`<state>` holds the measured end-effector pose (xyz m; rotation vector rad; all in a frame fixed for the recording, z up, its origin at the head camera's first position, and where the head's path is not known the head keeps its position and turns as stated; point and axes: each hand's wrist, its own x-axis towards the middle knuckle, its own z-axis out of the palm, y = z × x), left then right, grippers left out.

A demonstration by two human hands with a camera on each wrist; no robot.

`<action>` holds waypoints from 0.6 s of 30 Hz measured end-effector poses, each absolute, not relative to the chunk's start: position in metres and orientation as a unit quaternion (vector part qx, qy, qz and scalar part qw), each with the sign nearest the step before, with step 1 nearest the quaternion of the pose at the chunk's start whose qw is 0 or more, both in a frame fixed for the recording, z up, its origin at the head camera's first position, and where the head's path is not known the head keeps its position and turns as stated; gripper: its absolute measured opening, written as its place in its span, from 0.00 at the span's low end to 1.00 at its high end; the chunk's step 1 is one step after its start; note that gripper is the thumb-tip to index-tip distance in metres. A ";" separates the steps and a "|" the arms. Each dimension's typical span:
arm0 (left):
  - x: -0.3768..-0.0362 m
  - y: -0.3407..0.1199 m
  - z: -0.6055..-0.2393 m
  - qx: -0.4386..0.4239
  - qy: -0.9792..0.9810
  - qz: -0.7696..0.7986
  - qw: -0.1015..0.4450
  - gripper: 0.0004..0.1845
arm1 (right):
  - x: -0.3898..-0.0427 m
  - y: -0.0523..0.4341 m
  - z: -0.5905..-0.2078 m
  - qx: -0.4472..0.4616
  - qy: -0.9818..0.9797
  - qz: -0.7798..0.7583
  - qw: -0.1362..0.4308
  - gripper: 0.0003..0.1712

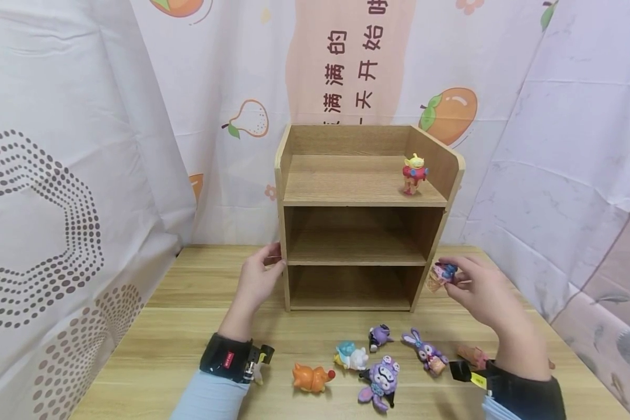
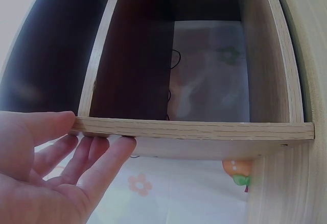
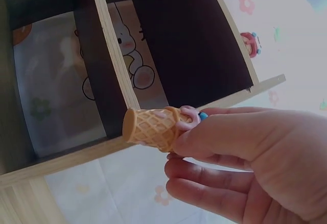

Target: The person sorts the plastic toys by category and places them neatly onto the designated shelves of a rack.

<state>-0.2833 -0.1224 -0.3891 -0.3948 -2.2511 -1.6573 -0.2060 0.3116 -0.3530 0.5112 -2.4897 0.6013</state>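
A small figurine with a waffle ice-cream cone point(image 3: 150, 128) is pinched between the thumb and fingers of my right hand point(image 3: 191, 132). In the head view that figurine point(image 1: 440, 275) hangs just right of the wooden shelf unit's point(image 1: 294, 175) lower right corner, held by my right hand point(image 1: 454, 273). My left hand point(image 1: 272, 260) rests on the shelf's left side panel. Its straight fingers point(image 2: 110, 155) lie on the panel's outer face and the thumb sits at the front edge. A green and red alien figure point(image 1: 414, 173) stands on the right of the top shelf.
Several toys lie on the wooden table point(image 1: 178, 326) in front of the shelf: an orange one point(image 1: 311, 377), a white and blue one point(image 1: 350, 356), a small purple one point(image 1: 379, 336), a purple rabbit point(image 1: 425, 350) and a purple big-headed figure point(image 1: 379, 382). Both lower compartments hold nothing. Printed curtains enclose the table.
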 end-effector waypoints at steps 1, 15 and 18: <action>-0.283 -0.122 -0.389 -0.138 -0.787 -0.580 0.158 0.22 | -0.206 0.310 -0.353 0.192 -0.918 0.222 0.266 0.31; -0.284 -0.121 -0.390 -0.129 -0.785 -0.587 0.150 0.22 | -0.212 0.289 -0.347 0.239 -0.899 0.204 0.306 0.33; -0.285 -0.122 -0.390 -0.130 -0.786 -0.585 0.152 0.22 | -0.215 0.286 -0.344 0.256 -0.893 0.192 0.317 0.35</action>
